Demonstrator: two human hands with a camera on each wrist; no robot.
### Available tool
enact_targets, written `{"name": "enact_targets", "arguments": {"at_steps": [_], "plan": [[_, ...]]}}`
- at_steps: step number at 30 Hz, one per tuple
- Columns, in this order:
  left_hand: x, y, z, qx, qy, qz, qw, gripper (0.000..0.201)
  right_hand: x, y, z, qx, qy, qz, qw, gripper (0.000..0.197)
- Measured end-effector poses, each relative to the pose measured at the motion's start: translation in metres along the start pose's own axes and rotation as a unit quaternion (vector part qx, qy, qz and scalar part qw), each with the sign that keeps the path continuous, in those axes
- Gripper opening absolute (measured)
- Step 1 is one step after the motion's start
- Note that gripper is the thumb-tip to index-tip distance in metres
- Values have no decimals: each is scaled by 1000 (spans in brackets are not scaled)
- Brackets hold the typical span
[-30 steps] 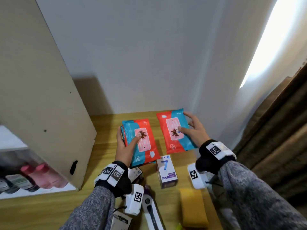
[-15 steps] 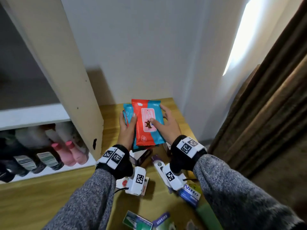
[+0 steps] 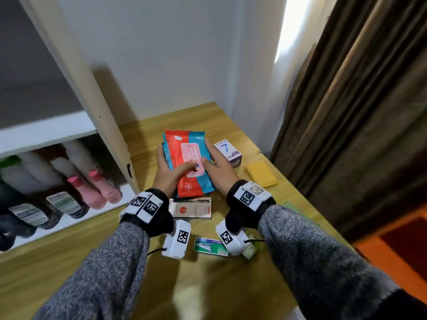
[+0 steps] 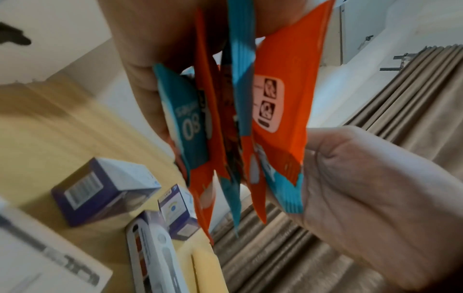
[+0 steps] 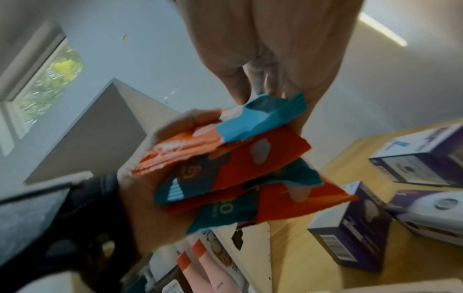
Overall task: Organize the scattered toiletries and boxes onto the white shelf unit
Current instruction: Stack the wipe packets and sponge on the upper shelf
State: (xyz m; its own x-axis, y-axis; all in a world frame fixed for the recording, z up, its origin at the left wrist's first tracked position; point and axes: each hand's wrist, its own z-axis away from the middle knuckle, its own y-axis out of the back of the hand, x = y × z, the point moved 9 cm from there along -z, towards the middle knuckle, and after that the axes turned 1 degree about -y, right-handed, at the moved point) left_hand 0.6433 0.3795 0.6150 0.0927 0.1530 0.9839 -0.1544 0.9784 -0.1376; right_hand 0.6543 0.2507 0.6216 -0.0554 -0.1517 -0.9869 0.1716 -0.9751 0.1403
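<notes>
While both hands gripped them, left hand and right hand, the stacked red-and-teal wipe packs hung above the bench, right of the white shelf unit.

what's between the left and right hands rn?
A stack of red-and-teal wet wipe packs, gripped from both sides by the left hand and right hand. Head view shows it; the wrist views confirm several packs.
</notes>
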Motion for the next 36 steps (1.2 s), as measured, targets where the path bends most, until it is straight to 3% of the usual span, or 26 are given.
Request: {"name": "enact_targets", "arguments": {"at_steps": [5, 7, 11, 13, 16, 21, 24, 28, 33, 36], "plan": [[-30, -12, 11, -19, 35, 36, 999, 92, 18, 22, 28, -14, -46, -111, 993, 48], [-37, -19, 13, -26, 37, 40, 998, 89, 26, 51, 37, 3, -64, -93, 994, 39], [-53, -32, 15, -35, 52, 51, 997, 85, 86, 149, 58, 138, -112, 51, 983, 35], [-60, -37, 16, -33, 60, 49, 996, 93, 127, 187, 75, 156, -184, 152, 959, 42], [-72, -45, 16, -28, 65, 42, 997, 94, 169, 222, 98, 116, -262, 298, 911, 61], [-96, -54, 7, 4, 95, 45, 994, 88, 206, 232, 95, 32, -280, 416, 865, 89], [-102, -66, -1, 26, 100, 47, 993, 85, 210, 239, 88, 20, -285, 407, 868, 95], [-96, -85, -13, 61, 94, 66, 992, 87, 201, 259, 72, -9, -272, 395, 877, 83], [-82, -101, -27, 87, 81, 87, 989, 86, 172, 308, 27, 72, -245, 317, 913, 72], [-77, -96, -34, 108, 69, 88, 988, 85, 156, 308, -15, 92, -213, 249, 940, 63]]}}
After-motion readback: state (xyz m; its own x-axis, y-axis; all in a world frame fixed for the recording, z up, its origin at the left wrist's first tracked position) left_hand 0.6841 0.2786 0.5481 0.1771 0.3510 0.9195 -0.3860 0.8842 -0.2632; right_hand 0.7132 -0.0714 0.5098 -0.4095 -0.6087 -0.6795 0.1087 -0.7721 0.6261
